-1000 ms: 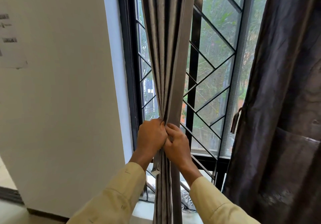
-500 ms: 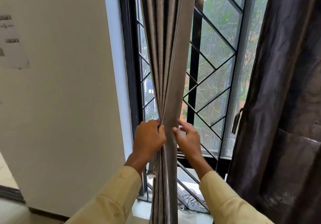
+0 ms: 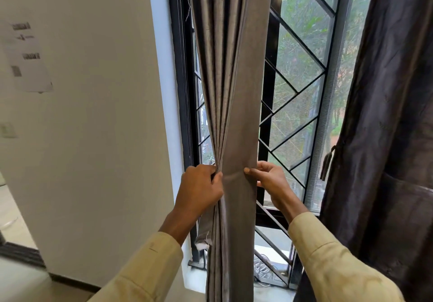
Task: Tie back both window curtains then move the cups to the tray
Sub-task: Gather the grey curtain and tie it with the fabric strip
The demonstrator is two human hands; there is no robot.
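Hands: left hand (image 3: 201, 189) curled tight round the bunched pleats of the grey curtain (image 3: 232, 91), right hand (image 3: 269, 182) pinching its right edge, thumb in front | Around: black window grille (image 3: 297, 119) behind, dark curtain (image 3: 386, 114) right, white wall (image 3: 93, 137) left | Curtain: hangs between both hands, flat fold spanning grip to grip

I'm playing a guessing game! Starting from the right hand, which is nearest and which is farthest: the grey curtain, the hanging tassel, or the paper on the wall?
1. The grey curtain: the right hand pinches its edge.
2. The tassel: to the right, on the dark curtain.
3. The paper: far left on the wall.
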